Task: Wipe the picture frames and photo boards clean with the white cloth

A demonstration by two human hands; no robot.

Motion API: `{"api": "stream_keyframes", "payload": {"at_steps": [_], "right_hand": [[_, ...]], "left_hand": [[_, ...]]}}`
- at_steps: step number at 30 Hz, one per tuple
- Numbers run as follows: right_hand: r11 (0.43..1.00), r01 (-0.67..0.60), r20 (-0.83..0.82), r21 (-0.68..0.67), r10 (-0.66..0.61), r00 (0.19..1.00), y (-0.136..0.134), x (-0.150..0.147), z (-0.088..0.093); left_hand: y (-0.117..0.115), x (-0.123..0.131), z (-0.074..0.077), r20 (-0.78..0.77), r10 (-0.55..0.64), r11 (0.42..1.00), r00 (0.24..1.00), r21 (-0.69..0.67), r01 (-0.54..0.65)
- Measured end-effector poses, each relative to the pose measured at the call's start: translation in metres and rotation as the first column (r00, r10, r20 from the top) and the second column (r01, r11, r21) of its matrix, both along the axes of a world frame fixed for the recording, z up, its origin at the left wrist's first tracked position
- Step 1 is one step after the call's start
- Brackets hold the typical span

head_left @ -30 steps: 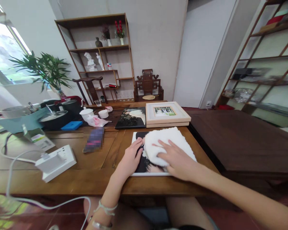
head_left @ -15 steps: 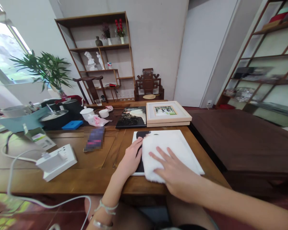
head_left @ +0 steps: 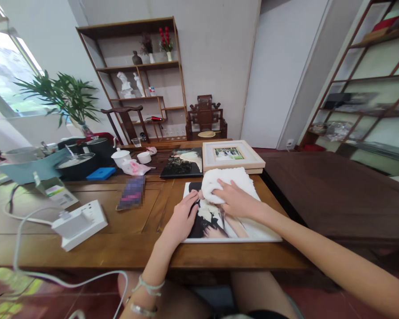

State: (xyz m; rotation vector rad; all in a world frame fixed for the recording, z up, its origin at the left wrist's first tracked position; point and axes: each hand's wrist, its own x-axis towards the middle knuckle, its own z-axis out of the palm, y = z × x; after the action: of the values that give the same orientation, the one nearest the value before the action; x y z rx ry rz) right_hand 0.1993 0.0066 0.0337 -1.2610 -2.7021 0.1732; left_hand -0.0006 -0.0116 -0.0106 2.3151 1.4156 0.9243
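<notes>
With your left hand (head_left: 183, 218) flat and unclenched on the left edge of the photo print (head_left: 213, 223) on the bench (head_left: 219, 258), and your right hand (head_left: 236, 199) bearing, fingers slightly apart, grip indeterminable, on the white cloth (head_left: 242, 177), you are apparently wiping, which next calls for even pressure.
</notes>
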Motion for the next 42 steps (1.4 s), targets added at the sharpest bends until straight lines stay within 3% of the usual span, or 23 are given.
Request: {"api": "stream_keyframes", "payload": {"at_steps": [3, 6, 11, 17, 19, 22, 27, 30, 36, 39, 42], "right_hand": [[0.999, 0.022, 0.03, 0.05, -0.023, 0.999, 0.007, -0.006, -0.003], [0.996, -0.027, 0.069, 0.08, 0.022, 0.997, -0.014, -0.011, -0.003], [0.969, -0.238, 0.051, 0.063, 0.235, 0.971, -0.059, -0.015, -0.002], [0.898, -0.437, 0.018, -0.054, 0.438, 0.899, -0.082, 0.003, 0.004], [0.901, -0.423, 0.0, -0.092, 0.425, 0.905, -0.088, 0.014, 0.01], [0.945, -0.296, -0.008, -0.141, 0.298, 0.954, -0.092, 0.031, 0.019], [0.992, 0.025, 0.001, -0.124, -0.025, 1.0, -0.065, 0.049, 0.017], [0.988, 0.12, -0.096, -0.098, -0.13, 0.987, -0.033, 0.042, 0.015], [0.99, 0.016, -0.144, -0.142, -0.037, 0.989, 0.019, -0.02, 0.027], [0.994, 0.011, -0.117, -0.106, -0.023, 0.993, 0.03, -0.047, 0.028], [0.998, 0.0, -0.102, -0.064, -0.007, 0.995, 0.029, -0.05, 0.022]], "left_hand": [[0.0, 0.0, 0.001, 0.011, 0.008, 1.0, 1.0, 0.01, -0.008], [-0.001, 0.001, 0.003, 0.057, 0.016, 0.999, 0.998, 0.041, -0.018], [-0.003, 0.001, 0.007, 0.134, 0.01, 0.997, 0.991, 0.078, -0.02], [-0.005, 0.002, 0.009, 0.126, 0.053, 0.998, 0.991, 0.03, -0.057], [-0.004, 0.003, 0.008, 0.104, 0.055, 0.998, 0.993, 0.013, -0.057], [-0.003, 0.003, 0.005, 0.029, 0.026, 1.0, 0.999, -0.015, -0.026], [-0.001, 0.002, 0.001, -0.037, 0.021, 1.0, 0.999, -0.006, -0.022], [0.0, 0.001, 0.0, -0.024, 0.019, 1.0, 1.0, 0.016, -0.019], [-0.001, 0.002, 0.004, 0.005, 0.004, 1.0, 1.0, 0.018, -0.005], [-0.001, 0.002, 0.005, 0.013, -0.014, 0.999, 1.0, 0.035, 0.014], [-0.001, 0.001, 0.004, 0.022, -0.031, 0.998, 0.999, 0.05, 0.03]]}}
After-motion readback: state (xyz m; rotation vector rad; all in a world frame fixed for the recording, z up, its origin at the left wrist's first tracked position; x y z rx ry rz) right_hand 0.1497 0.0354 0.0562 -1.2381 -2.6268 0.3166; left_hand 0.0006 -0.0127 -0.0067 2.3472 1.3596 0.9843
